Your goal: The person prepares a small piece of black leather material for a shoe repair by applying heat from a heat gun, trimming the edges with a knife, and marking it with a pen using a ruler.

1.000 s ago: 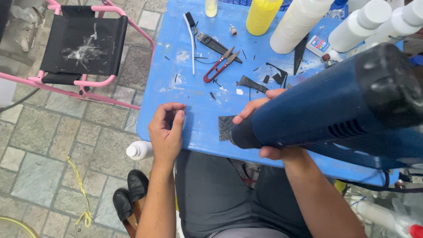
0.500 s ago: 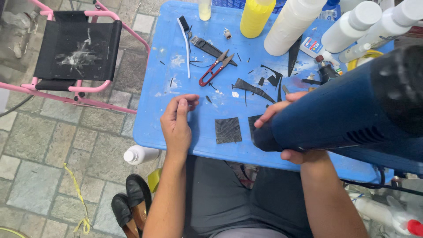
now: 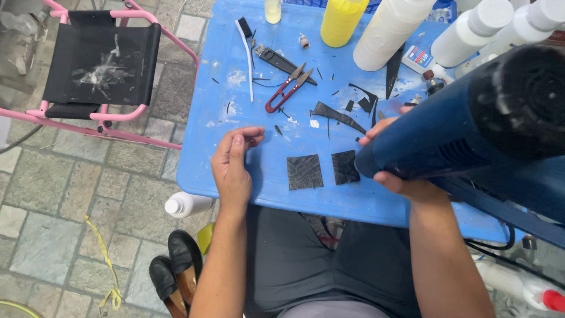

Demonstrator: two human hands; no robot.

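My right hand [image 3: 400, 179] grips a large dark blue heat gun [image 3: 471, 126], its barrel pointing down-left over the blue table [image 3: 247, 176]. Two black square patches lie side by side near the table's front edge: the left patch [image 3: 305, 172] and the right patch [image 3: 344, 166], which sits just under the gun's nozzle. My left hand [image 3: 232, 165] rests on the table left of the patches, fingers curled loosely, holding nothing.
Red-handled snips [image 3: 286, 89], a white toothbrush [image 3: 247, 50], black offcuts [image 3: 335, 115], a yellow bottle [image 3: 343, 20] and white bottles [image 3: 388, 32] fill the table's far side. A pink folding chair [image 3: 97, 65] stands left. A white bottle [image 3: 187, 204] lies on the paved floor.
The heat gun has drawn back to the right, uncovering both black patches. My left hand has slid along the table and curled its fingers.
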